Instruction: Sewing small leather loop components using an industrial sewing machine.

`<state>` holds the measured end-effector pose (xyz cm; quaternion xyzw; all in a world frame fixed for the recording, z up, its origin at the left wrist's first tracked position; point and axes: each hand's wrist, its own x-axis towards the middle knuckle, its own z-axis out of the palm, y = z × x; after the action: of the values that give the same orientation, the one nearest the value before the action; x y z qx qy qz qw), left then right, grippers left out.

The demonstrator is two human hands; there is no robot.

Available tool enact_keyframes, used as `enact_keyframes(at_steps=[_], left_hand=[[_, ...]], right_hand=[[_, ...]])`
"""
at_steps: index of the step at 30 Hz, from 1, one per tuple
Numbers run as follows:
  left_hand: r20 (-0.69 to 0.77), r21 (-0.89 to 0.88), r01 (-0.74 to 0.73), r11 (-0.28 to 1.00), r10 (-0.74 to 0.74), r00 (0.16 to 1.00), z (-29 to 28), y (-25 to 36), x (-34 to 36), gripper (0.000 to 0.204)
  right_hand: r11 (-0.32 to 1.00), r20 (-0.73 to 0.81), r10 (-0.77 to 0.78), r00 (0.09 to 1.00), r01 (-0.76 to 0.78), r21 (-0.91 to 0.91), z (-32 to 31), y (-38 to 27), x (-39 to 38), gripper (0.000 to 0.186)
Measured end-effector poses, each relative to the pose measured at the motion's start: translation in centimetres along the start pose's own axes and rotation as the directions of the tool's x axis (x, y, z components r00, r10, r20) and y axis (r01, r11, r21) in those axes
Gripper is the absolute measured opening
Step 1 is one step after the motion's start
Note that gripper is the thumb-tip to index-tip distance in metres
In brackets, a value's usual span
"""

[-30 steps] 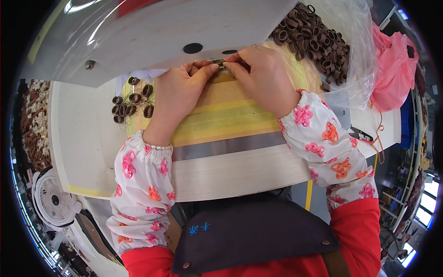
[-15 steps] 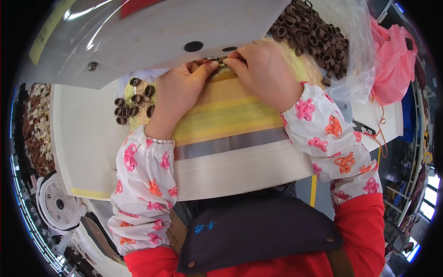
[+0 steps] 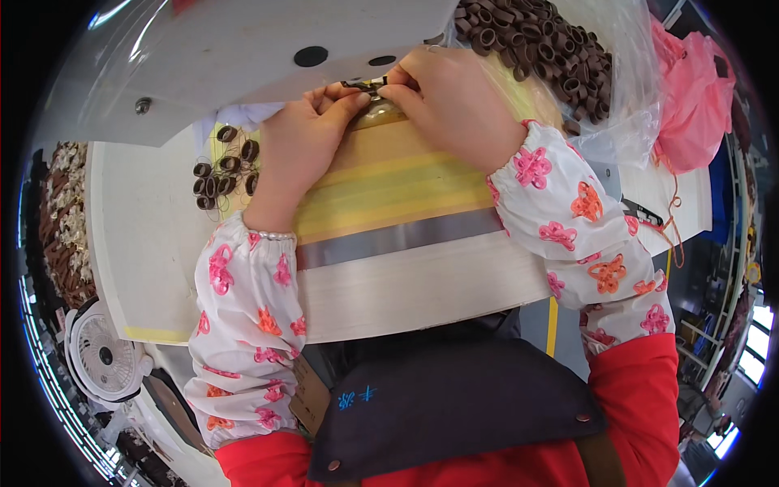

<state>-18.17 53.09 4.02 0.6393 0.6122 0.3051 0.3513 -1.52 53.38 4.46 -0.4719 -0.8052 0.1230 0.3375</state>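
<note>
Under the front edge of a pale grey machine housing (image 3: pixel 243 73), my two hands meet with fingertips close together. My left hand (image 3: pixel 304 142) is closed in a pinch, thumb against forefinger. My right hand (image 3: pixel 458 97) pinches from the other side, its fingers curled. Between them shows a small dark piece (image 3: pixel 355 84), mostly covered by the fingers and the shade of the housing; its kind I cannot make out. Just left of my left wrist lie several dark brown loops (image 3: pixel 230 163) with loose threads trailing from them.
A big heap of brown loops (image 3: pixel 531 49) lies in a clear plastic bag at the far right. Beside it is a pink plastic bag (image 3: pixel 694 105). Yellow tape strips (image 3: pixel 406 191) cross the white worktable (image 3: pixel 422 284). A white fan (image 3: pixel 104 355) stands at lower left.
The housing and table appear shifted slightly up and left in the picture. Both hands keep their pinch by the housing edge, and the fingertips seem a little farther apart.
</note>
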Motion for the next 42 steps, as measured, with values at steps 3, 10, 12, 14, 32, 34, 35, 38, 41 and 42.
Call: enact_keyframes(at_steps=[3,10,12,14,32,34,35,38,41,42], left_hand=[[0.002,-0.032,-0.020,0.999,0.020,1.000,0.1,-0.2,0.0,0.025],[0.039,-0.001,-0.064,0.998,0.064,0.997,0.0,0.2,0.3,0.023],[0.001,0.007,-0.131,0.991,0.131,0.991,0.0,0.2,0.4,0.023],[-0.078,0.026,-0.231,0.973,0.232,0.970,0.2,-0.2,0.1,0.023],[-0.149,0.557,-0.417,0.718,0.581,0.800,-5.2,-0.6,-4.9,0.019],[-0.045,0.582,-0.506,0.637,0.646,0.762,-3.0,-0.5,-4.6,0.031],[-0.058,0.597,-0.511,0.619,0.668,0.742,-1.9,-0.3,-4.2,0.031],[-0.097,0.586,-0.510,0.630,0.678,0.728,0.4,-0.3,-2.9,0.031],[-0.118,0.526,-0.480,0.702,0.620,0.776,1.0,-0.8,-1.8,0.022],[-0.114,0.497,-0.467,0.731,0.589,0.800,1.0,-0.8,-1.7,0.021]], right_hand=[[1.000,-0.004,0.020,1.000,-0.020,0.011,0.2,0.1,-0.1,0.012],[0.997,0.012,0.056,0.998,-0.055,-0.047,0.1,0.3,-0.2,0.014],[0.998,-0.058,0.038,0.998,-0.041,-0.042,1.1,0.7,-0.4,0.012],[0.999,-0.051,0.020,0.999,-0.022,-0.045,0.9,0.6,-0.5,0.012],[0.740,-0.099,0.196,0.976,-0.214,-0.638,-9.8,5.2,-1.0,0.021],[0.759,-0.099,0.183,0.978,-0.205,-0.618,-10.2,5.9,-0.9,0.018],[0.773,-0.084,0.195,0.977,-0.206,-0.601,-10.3,5.8,-0.7,0.017],[0.772,-0.025,0.205,0.978,-0.177,-0.611,-10.4,6.2,-1.0,0.017],[0.786,-0.045,0.175,0.983,-0.168,-0.595,-10.2,6.5,-1.2,0.016],[0.780,-0.054,0.176,0.983,-0.173,-0.601,-10.4,6.6,-1.3,0.015]])
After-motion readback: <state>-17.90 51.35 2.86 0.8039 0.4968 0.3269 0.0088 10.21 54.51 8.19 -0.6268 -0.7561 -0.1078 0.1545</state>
